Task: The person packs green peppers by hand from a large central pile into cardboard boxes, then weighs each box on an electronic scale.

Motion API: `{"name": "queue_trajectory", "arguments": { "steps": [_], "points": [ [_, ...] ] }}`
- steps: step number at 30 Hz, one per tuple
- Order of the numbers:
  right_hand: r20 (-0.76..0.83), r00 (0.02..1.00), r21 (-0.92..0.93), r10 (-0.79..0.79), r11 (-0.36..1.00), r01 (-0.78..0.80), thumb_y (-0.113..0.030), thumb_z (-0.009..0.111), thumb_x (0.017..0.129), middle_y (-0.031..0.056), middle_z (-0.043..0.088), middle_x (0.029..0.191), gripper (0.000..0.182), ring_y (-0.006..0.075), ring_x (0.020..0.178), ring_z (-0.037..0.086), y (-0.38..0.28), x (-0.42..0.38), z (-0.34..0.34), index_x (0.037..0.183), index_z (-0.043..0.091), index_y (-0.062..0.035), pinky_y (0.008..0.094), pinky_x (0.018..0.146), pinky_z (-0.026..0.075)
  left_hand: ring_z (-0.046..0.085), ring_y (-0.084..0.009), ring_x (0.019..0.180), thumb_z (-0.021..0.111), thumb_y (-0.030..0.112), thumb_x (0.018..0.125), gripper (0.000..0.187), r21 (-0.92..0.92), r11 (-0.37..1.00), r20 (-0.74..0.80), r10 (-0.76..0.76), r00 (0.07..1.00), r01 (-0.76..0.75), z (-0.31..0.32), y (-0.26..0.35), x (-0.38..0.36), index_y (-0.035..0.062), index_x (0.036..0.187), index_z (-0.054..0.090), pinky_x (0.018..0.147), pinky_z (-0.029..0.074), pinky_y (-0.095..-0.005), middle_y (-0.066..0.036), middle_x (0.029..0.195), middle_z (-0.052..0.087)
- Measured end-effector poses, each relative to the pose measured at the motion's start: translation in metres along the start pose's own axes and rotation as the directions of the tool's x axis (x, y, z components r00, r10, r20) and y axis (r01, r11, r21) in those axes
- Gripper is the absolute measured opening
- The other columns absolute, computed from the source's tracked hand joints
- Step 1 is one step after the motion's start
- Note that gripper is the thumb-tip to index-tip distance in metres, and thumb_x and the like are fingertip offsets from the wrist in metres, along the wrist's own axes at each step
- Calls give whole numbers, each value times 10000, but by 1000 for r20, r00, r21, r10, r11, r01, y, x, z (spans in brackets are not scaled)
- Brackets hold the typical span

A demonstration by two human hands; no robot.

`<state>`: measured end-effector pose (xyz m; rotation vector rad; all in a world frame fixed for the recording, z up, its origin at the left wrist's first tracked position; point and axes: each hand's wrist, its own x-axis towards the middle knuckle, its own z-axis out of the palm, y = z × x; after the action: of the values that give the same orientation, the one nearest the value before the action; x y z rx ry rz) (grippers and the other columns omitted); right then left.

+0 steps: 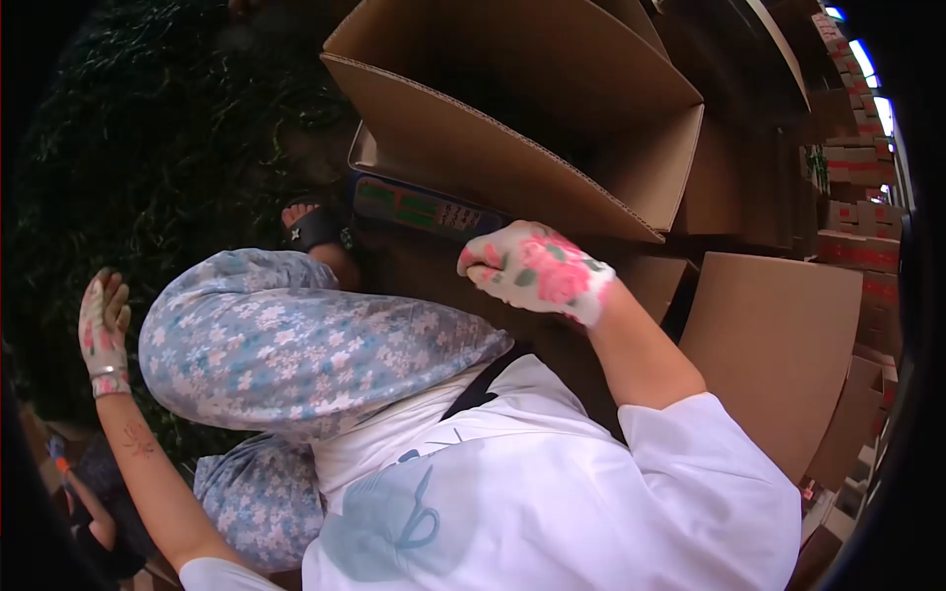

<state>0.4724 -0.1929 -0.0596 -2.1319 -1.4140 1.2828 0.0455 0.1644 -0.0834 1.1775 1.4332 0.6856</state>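
Note:
My left hand (pixel 106 320), in a white glove with a floral print, is out at the far left beside a dark heap of green leafy stalks (pixel 89 177). Its fingers are loosely stretched, and I see nothing in them. In a matching glove with pink roses, my right hand (pixel 537 271) is curled closed in front of my body. Whatever it may hold is hidden by the fingers. Just beyond it lies the keypad panel of a digital scale (pixel 419 207), and above that stands an open cardboard box (pixel 493 128) with a dark interior.
Another cardboard box (pixel 769 345) stands at my right, with stacked cartons (pixel 857 246) further off. My sandalled foot (pixel 313 227) is near the scale. At the lower left edge another person's arm (pixel 89 497) shows.

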Motion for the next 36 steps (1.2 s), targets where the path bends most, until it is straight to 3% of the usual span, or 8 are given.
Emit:
{"name": "queue_trajectory", "arguments": {
  "steps": [8,15,17,21,25,28,35,36],
  "points": [
    [302,645,-564,702,677,-473,-246,595,741,145,643,1059,302,283,998,626,259,-18,170,967,664,-59,390,822,514,540,-238,1100,447,296,935,411,-119,975,-52,-196,979,189,-146,-168,-23,69,1275,491,951,428,-368,-93,1220,557],
    [155,850,-804,503,565,-188,-267,576,812,159,542,1189,363,306,1026,605,320,-53,270,1114,575,-65,378,793,523,534,-300,1099,368,441,923,513,-255,859,-325,-508,798,443,-171,-187,-28,109,1300,473,891,461,-433,-102,1246,551],
    [187,843,-770,504,609,-193,-262,568,813,161,565,1141,355,305,1003,611,338,-54,277,1109,575,-66,389,791,523,582,-280,988,434,263,934,350,-89,955,78,-276,958,282,-206,-203,-20,67,1206,534,853,478,-392,-126,1148,594],
    [208,781,-546,589,732,-407,-220,536,832,144,612,1035,300,284,971,618,251,-7,227,1095,576,-82,335,785,506,602,-140,845,527,223,918,282,196,973,49,-130,990,118,-135,-134,-57,43,1131,574,722,509,-285,-29,1016,630],
    [-144,957,266,253,941,-209,-190,495,819,173,602,978,268,329,937,600,163,100,202,1064,550,-96,407,806,468,596,-128,874,562,369,910,353,140,973,-120,-168,979,184,-91,-114,-80,146,1184,565,722,501,-311,14,1059,616],
    [-163,964,-16,-211,977,212,-201,524,832,173,576,1139,401,298,1025,580,96,205,203,1214,513,-79,354,889,445,604,-138,878,573,333,907,367,25,990,-92,-133,987,135,-57,-133,-76,103,1192,551,713,504,-284,-30,1029,622],
    [108,971,-40,215,976,-212,-330,656,719,152,575,1199,499,276,1111,554,45,294,219,1138,587,-66,349,925,435,605,-163,798,490,271,930,292,-711,524,235,-452,861,469,4,-280,-49,25,1012,624,739,514,-307,-59,919,653],
    [52,985,88,164,982,-168,-322,665,715,167,604,1140,444,274,1069,577,33,302,212,1068,624,-57,341,891,447,602,-156,811,484,194,936,242,-292,929,56,-222,973,229,0,-353,-34,39,1092,584,741,513,-298,-60,942,632]
  ]
}}
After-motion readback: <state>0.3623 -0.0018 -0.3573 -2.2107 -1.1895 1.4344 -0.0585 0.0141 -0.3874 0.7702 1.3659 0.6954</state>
